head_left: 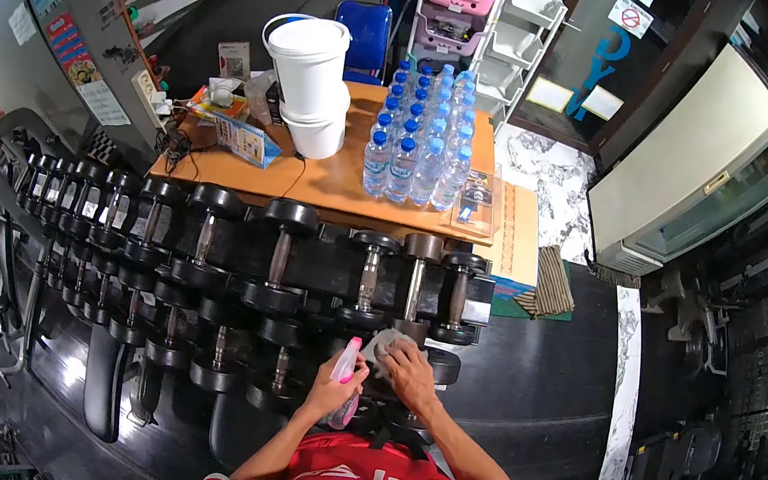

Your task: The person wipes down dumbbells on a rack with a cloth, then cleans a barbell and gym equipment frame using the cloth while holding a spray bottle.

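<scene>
so there's a grey cloth (pixel 376 345) bunched up right by the near end of a dumbbell (pixel 414 289) in the far row, can't tell if they touch. right hand (pixel 410 375) is gripping it, fingers bent and close together. left hand (pixel 334 390) has its fingers curled round a pink spray bottle (pixel 347 362) just beside the cloth. beyond the dumbbells is an orange table (pixel 327 188) with water bottles (pixel 402 169) and stacked white buckets (pixel 311 65)

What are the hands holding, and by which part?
Left hand: a pink bottle, around its middle. Right hand: a grey cloth, gripped from above.
</scene>
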The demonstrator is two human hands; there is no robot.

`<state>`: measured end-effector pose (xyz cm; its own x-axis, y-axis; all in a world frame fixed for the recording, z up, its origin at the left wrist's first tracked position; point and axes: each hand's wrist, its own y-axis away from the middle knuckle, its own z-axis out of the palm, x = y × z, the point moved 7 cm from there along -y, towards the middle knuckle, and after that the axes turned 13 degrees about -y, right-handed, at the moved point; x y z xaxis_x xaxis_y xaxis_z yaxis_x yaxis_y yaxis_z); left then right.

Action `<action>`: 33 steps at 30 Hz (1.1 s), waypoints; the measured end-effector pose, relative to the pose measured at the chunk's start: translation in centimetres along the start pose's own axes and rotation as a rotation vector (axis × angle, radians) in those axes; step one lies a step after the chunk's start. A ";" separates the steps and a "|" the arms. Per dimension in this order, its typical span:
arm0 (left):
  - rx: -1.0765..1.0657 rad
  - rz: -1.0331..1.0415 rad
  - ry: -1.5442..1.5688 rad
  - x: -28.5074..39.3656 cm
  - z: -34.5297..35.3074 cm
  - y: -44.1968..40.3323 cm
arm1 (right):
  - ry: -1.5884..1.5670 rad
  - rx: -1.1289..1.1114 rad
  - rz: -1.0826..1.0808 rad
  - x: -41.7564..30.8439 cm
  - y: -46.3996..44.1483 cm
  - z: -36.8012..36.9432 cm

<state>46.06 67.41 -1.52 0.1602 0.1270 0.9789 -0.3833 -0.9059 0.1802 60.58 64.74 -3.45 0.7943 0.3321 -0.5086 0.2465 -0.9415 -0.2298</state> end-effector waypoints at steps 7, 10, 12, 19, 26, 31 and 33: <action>-0.019 -0.018 -0.032 -0.4 -0.3 0.2 | -0.486 -0.017 0.777 6.8 5.6 6.5; -0.028 -0.010 -0.030 -0.1 -0.4 0.2 | -2.098 0.696 1.341 10.2 8.4 13.9; -0.025 0.010 -0.033 0.2 -0.6 0.3 | -2.290 0.782 1.233 12.4 6.9 16.2; 0.015 0.003 -0.007 -0.8 -1.1 0.5 | -2.484 1.011 1.309 12.1 3.1 14.8; -0.006 0.001 -0.070 -1.1 -0.9 0.3 | -2.321 1.112 1.204 5.2 5.0 8.5; -0.014 0.011 -0.051 -0.6 -0.7 -0.5 | -2.240 0.666 1.139 5.4 6.9 9.5; -0.009 0.016 -0.098 -0.2 -0.7 -0.5 | -2.342 0.926 1.402 8.0 8.3 13.5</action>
<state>45.58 68.16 -1.70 0.2419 0.0722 0.9676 -0.3944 -0.9038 0.1660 61.53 60.35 -20.60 -0.9887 0.1415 0.0503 -0.0388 -0.5640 0.8249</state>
